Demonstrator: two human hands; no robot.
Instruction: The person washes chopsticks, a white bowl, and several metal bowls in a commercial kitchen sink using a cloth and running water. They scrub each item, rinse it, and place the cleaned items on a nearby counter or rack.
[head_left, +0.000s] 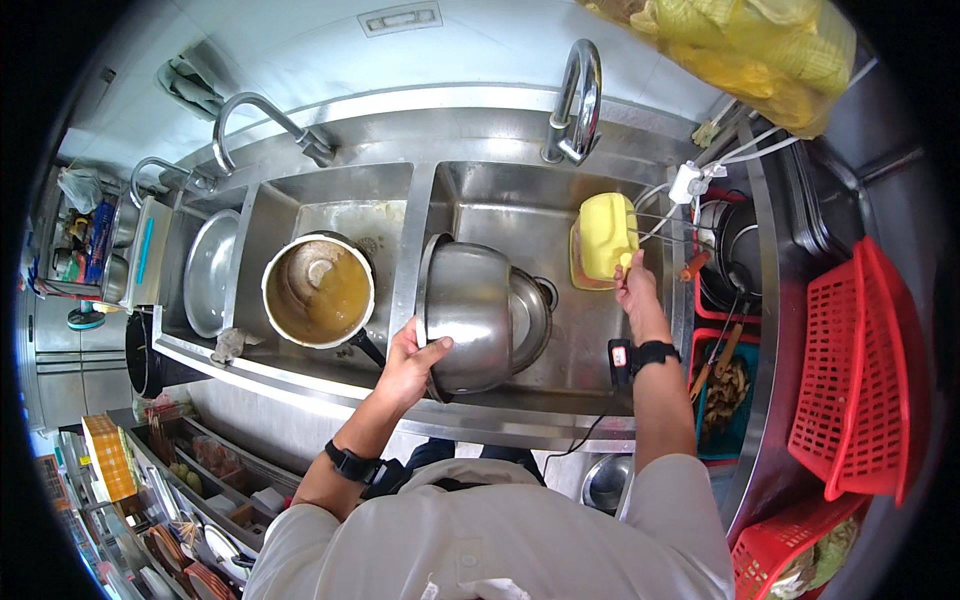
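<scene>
My left hand (409, 367) grips the rim of a stainless steel pot (469, 315), thumb on its outer wall. The pot lies tipped on its side over the right sink basin (510, 214), mouth to the left. A round metal dish (529, 322) shows partly behind its base. At the basin's right side, my right hand (639, 289) pinches the yellow cap (625, 259) of a yellow plastic jug (602, 232). Whether the cap is seated on the jug, I cannot tell. In the middle basin stands a black-handled pot (319, 289) with cloudy yellowish liquid in it.
Two chrome faucets (576, 105) (262, 124) rise behind the basins. A large metal bowl (212, 274) leans in the left basin. A white plug connector (686, 184) with cables hangs at the right, near black pans (739, 240) and red plastic baskets (855, 390).
</scene>
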